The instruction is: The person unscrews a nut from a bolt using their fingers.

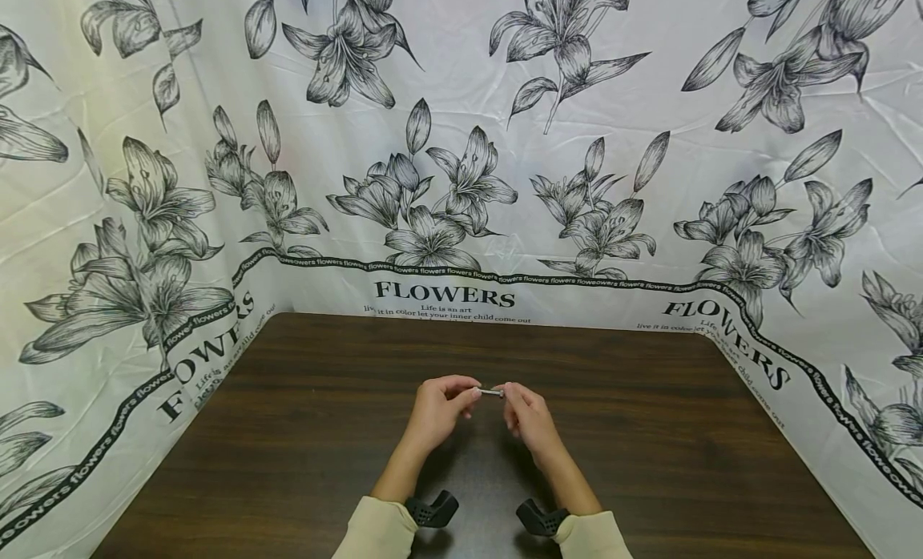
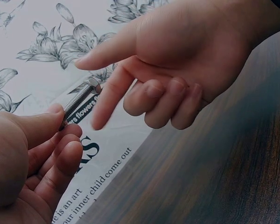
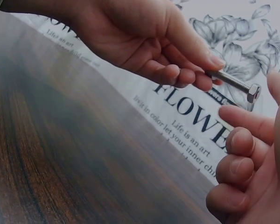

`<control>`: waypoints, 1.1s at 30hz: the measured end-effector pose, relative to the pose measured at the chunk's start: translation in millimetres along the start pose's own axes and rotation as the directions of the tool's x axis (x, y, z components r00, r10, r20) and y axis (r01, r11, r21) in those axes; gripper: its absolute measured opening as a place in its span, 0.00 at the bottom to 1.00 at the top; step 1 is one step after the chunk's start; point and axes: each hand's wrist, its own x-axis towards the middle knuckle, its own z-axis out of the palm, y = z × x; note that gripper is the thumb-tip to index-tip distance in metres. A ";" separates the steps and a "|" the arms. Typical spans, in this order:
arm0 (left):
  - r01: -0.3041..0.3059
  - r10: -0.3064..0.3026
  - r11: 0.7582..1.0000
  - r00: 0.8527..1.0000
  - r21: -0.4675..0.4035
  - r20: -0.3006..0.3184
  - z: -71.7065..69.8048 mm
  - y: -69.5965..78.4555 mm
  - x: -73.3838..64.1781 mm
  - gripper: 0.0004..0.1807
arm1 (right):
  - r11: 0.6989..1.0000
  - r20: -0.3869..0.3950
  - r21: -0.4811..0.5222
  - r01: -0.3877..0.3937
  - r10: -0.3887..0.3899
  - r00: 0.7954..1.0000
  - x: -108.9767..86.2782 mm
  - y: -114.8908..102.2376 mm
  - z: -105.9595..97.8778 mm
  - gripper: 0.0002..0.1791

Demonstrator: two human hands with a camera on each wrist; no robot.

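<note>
A slim silvery bolt [image 1: 490, 392] with a hexagonal end is held in the air over the table. My left hand [image 1: 436, 413] pinches its plain end between thumb and fingertips, and that tip is hidden in the grip. In the left wrist view the threaded shank of the bolt [image 2: 79, 101] slants up toward my right hand [image 2: 186, 60]. The right thumb and index finger stand apart on either side of the hexagonal end, while the other fingers curl in toward the palm. In the right wrist view a gap shows between these fingertips and the bolt [image 3: 235, 85].
Beneath both hands lies a dark brown wood-grain table [image 1: 303, 431]. A white cloth printed with flowers and lettering [image 1: 447, 291] rises along its back and sides. Each wrist carries a black camera mount [image 1: 433, 509], just beyond the pale sleeves [image 1: 378, 531].
</note>
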 end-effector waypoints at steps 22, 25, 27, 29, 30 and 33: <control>-0.010 0.010 1.000 1.000 0.000 0.007 -0.3 -0.7 -0.7 0.02 | 0.997 0.001 0.079 0.018 -0.019 1.000 -1.8 -0.4 0.2 0.11; -0.011 0.011 1.000 1.000 0.001 0.004 -0.2 -0.5 -0.9 0.02 | 0.995 -0.007 0.096 0.039 -0.038 0.999 -2.3 -0.6 0.4 0.08; -0.012 0.012 1.000 1.000 0.002 0.001 0.0 -0.6 -1.0 0.02 | 0.993 -0.005 0.103 0.063 -0.062 0.998 -2.4 0.0 0.1 0.09; -0.016 0.016 1.000 1.000 0.005 0.000 -0.1 -0.7 -0.9 0.03 | 0.991 0.001 0.104 0.088 -0.088 0.996 -2.4 0.7 -0.5 0.10; -0.018 0.018 1.000 1.000 0.004 -0.001 -0.2 -0.6 -0.9 0.03 | 0.990 0.002 0.104 0.099 -0.100 0.995 -2.4 1.0 -0.8 0.10; -0.022 0.022 1.000 1.000 0.004 -0.001 -0.3 -0.6 -0.8 0.03 | 0.987 0.006 0.104 0.121 -0.123 0.992 -2.3 2.0 -1.6 0.11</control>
